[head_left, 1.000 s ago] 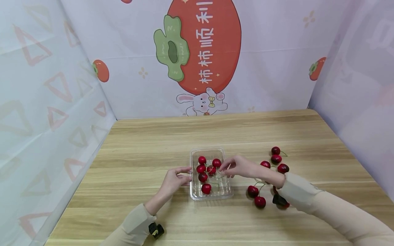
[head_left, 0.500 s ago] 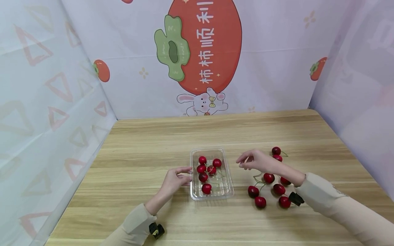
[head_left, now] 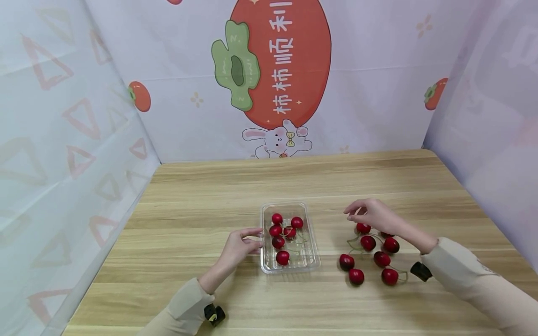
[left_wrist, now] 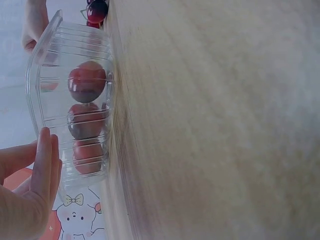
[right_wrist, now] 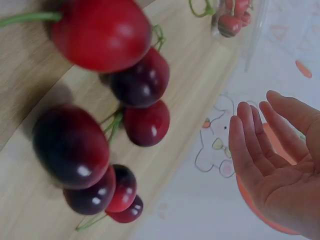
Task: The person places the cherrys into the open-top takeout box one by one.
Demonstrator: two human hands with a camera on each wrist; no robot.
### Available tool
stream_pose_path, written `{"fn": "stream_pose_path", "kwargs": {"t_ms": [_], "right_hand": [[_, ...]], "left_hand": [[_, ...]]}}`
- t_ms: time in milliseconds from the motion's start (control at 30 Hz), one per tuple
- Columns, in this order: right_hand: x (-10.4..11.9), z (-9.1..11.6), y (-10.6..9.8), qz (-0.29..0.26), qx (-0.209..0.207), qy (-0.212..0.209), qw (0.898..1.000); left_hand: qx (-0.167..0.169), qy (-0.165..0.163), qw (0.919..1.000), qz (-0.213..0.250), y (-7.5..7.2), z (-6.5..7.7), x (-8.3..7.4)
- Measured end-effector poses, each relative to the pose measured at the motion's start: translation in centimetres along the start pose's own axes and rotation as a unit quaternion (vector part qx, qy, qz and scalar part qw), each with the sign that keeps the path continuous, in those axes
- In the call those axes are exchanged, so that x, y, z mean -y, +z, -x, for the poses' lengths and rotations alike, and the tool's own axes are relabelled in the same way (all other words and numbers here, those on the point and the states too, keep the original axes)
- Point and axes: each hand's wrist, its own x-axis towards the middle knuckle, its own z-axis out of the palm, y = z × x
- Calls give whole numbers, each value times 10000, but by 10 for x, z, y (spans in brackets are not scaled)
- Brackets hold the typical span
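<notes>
A clear plastic box (head_left: 313,267) holds several red cherries (head_left: 282,257) with stems. At its left side, my left hand (head_left: 236,249) touches the rim with fairly straight fingers (left_wrist: 44,160). My right hand (head_left: 376,215) hovers over the far part of a loose group of dark red cherries (head_left: 382,259), holding nothing. From the right wrist view, its fingers (right_wrist: 245,145) are spread and gently bent, well apart from the nearby cherries (right_wrist: 147,122). Some of the far cherries are hidden behind this hand in the head view.
The wooden table (head_left: 201,196) extends around the box, bounded by printed cloth walls (head_left: 180,116) at the back and both sides. Green stems (head_left: 353,243) lie tangled among the loose cherries right of the box.
My right hand has moved away from the box, to the right, over the loose cherries. My left hand and the box stay where they were.
</notes>
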Motion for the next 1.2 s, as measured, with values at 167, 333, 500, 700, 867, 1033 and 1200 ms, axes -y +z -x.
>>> {"fn": "stream_pose_path", "kwargs": {"t_ms": [167, 333, 500, 700, 867, 1033, 1200], "right_hand": [[-9, 3, -6, 104, -98, 19, 9999], [-15, 8, -14, 254, -288, -85, 9992], [-23, 13, -20, 435, -474, -52, 9979], [-33, 17, -28, 651, -502, 207, 9964], [-43, 20, -33, 967, -517, 274, 9936], [-55, 22, -37, 1144, -526, 245, 9917], [-67, 23, -39, 1269, -565, 210, 9901]], "left_hand": [[-33, 38, 10000, -12, 1, 1, -1], [-44, 30, 10000, -41, 1, 1, -1], [-37, 12, 10000, -33, 1, 1, -1], [-28, 16, 10000, 6, 1, 0, -1], [-14, 24, 10000, 36, 1, 0, 0], [-11, 19, 10000, 34, 1, 0, 0], [-7, 22, 10000, 21, 0, 0, -1]]}}
